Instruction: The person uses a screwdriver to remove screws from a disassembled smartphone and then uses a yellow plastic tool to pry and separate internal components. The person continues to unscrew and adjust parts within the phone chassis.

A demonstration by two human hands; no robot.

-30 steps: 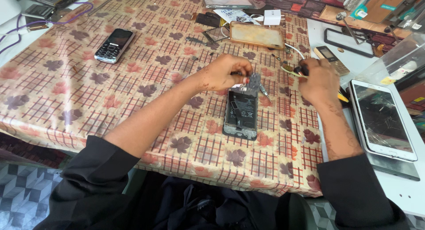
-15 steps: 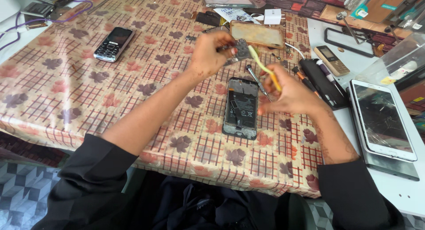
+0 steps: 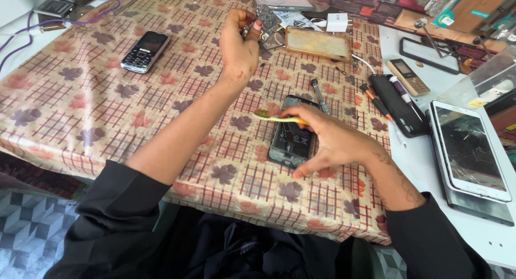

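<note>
Right hand (image 3: 333,144) pinches a yellow toothbrush (image 3: 279,118) crosswise over the opened phone (image 3: 293,134), while left hand (image 3: 239,45) pinches a circuit board (image 3: 267,16) well beyond it.

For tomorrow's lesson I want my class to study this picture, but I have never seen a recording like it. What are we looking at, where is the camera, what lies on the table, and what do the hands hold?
There is no machine here: a person works with two bare hands, and the one camera sits on their head, looking down, so both dark-sleeved arms reach into view from below.

The table wears a checked cloth with a leaf pattern. In the middle lies an opened phone, its back off and its insides showing. The right hand rests over it and holds a yellow toothbrush. The left hand is raised farther back, pinching a small circuit board.

Around them lie a black keypad phone, a yellowed clear phone case, a white charger plug, a screwdriver, and at the right a white phone with a cracked screen.
</note>
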